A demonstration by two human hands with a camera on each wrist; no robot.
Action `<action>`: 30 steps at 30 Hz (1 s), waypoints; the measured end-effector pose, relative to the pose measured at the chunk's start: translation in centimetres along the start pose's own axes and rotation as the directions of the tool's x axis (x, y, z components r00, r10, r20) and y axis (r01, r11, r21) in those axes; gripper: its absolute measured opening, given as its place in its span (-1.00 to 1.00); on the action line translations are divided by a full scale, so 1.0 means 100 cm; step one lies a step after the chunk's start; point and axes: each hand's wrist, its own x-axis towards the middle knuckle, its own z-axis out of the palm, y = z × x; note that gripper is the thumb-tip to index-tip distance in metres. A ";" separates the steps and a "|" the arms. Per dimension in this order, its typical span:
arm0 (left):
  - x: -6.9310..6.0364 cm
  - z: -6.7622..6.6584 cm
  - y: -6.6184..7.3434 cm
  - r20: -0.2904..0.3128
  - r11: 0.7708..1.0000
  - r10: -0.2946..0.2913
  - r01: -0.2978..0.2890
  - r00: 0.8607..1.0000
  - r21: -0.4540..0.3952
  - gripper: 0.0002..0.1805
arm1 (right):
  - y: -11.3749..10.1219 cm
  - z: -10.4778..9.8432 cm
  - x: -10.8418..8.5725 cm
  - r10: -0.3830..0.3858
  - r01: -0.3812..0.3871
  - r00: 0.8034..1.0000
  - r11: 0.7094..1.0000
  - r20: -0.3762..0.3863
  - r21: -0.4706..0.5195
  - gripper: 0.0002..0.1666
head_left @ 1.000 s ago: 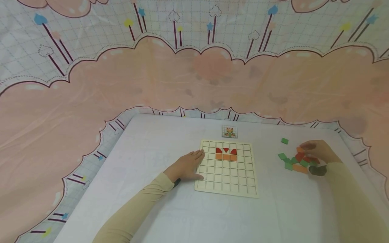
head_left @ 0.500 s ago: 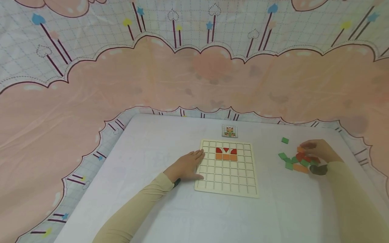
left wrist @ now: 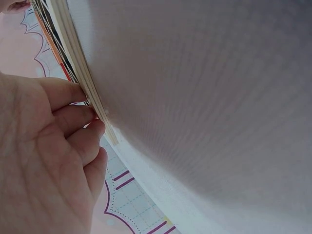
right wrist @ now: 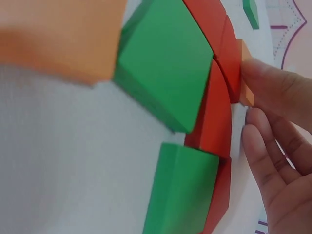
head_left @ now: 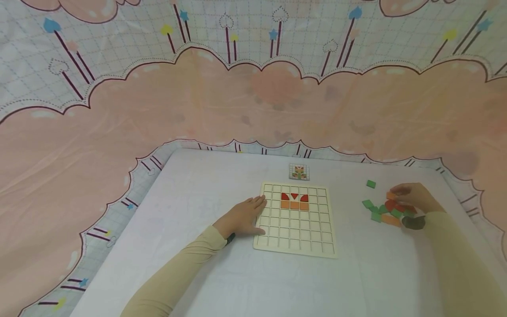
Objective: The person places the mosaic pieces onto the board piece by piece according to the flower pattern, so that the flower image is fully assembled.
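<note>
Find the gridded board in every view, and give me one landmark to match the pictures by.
Head: just right of centre in the lower half, the gridded board lies flat with the left hand at its left edge.
Left wrist: upper left, seen nearly edge-on, at the fingertips.
Right wrist: not in the picture.
Shared landmark: the patterned cloth, showing purple outlines in all three views.

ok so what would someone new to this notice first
Probably the pale grid board on the white table, with red and orange pieces near its far edge. Then the bright loose heap to its right, where the right hand pinches an orange piece. Behind, a patterned peach-and-white cloth fills the head view's upper half.
</note>
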 end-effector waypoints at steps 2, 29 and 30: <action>0.000 0.000 0.000 0.000 1.000 -0.002 0.002 1.000 -0.001 0.05 | 0.001 0.001 0.003 0.034 -0.035 0.999 0.999 0.005 0.007 -0.34; 0.000 0.000 0.001 0.017 1.000 -0.007 0.007 1.000 0.005 0.06 | 0.007 0.000 0.009 0.095 -0.096 0.995 0.995 0.028 0.038 -0.18; 0.000 0.000 0.000 0.016 1.000 -0.008 0.008 1.000 0.004 0.06 | 0.007 0.000 0.009 0.088 -0.089 0.996 0.995 0.026 0.035 -0.18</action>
